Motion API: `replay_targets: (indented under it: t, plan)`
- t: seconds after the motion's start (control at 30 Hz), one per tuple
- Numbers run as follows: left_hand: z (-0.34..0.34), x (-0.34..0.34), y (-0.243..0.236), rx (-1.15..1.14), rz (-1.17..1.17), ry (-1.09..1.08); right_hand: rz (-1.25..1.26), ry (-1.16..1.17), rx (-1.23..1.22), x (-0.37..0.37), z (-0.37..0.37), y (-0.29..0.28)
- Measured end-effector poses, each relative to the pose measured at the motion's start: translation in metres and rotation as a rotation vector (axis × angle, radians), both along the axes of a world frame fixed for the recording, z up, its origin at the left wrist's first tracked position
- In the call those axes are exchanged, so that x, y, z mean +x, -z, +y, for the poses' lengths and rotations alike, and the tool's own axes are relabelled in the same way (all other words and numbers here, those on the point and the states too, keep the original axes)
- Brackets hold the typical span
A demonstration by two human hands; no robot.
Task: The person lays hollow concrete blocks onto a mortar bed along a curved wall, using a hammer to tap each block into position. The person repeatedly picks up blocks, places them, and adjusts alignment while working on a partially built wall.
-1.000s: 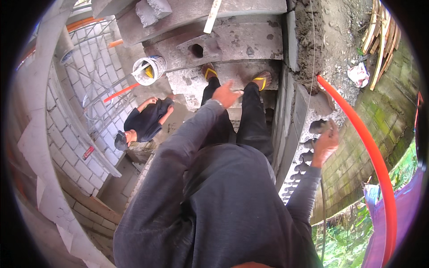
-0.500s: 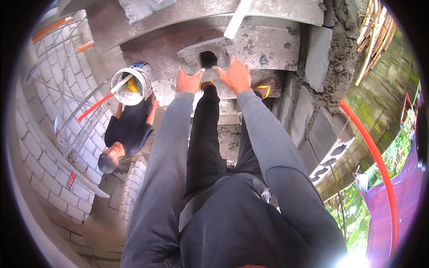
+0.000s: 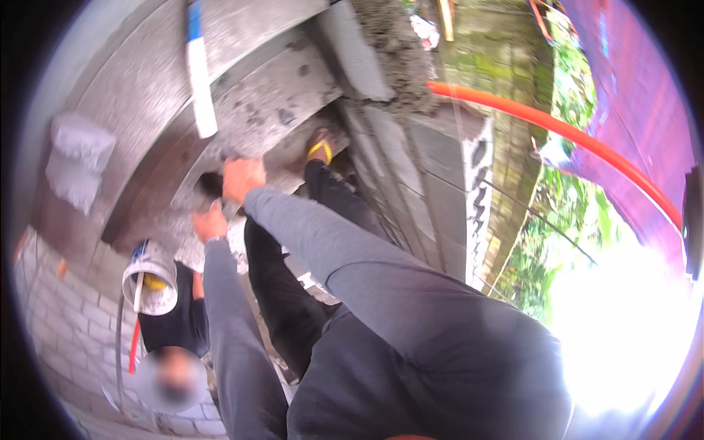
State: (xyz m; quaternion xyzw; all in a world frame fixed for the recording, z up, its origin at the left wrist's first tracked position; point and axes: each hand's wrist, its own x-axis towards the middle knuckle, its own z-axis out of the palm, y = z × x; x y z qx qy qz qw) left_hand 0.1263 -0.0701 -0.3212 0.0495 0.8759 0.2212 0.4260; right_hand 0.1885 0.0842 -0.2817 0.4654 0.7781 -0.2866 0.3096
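Observation:
Both hands are at a flat grey concrete piece (image 3: 187, 194) with a dark hole, lying on the steps. My right hand (image 3: 245, 178) grips it beside the hole, fingers curled at its edge. My left hand (image 3: 210, 224) holds the same piece lower down and leftward, thumb raised; its fingertips are partly hidden and soft with blur. My sandalled foot (image 3: 320, 150) stands on the step to the right. A white plank with a blue end (image 3: 198, 92) lies above the hands.
A white bucket (image 3: 158, 257) sits left, with another person (image 3: 169, 330) beyond it. Broken block lumps (image 3: 81, 158) lie on the upper step. A block wall (image 3: 429, 183) edges the right side, crossed by an orange pipe (image 3: 543, 121) near greenery (image 3: 550, 220) and purple sheeting (image 3: 623, 88).
Both hands have come from apart, the right one by the wall, onto the holed concrete piece. The view has since swung, shifting the wall and pipe upward and the bucket lower.

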Motion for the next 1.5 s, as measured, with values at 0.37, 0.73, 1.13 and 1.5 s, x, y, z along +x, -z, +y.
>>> replay_targets:
  t: [0.37,0.73,1.13,1.5]
  plan:
    - [0.028,0.083,-0.201,0.053,0.069,0.444,0.077,0.278,-0.079,0.143,0.024,-0.206]
    - [0.294,0.11,-0.514,0.368,0.381,0.875,0.37,0.555,0.322,0.224,0.187,-0.467]
    - [0.544,0.174,-0.503,0.383,0.428,1.3,0.189,0.963,0.493,0.282,0.35,-0.45]
    - [0.615,0.215,-0.351,0.185,0.12,1.591,0.028,1.421,0.323,0.295,0.376,-0.337]
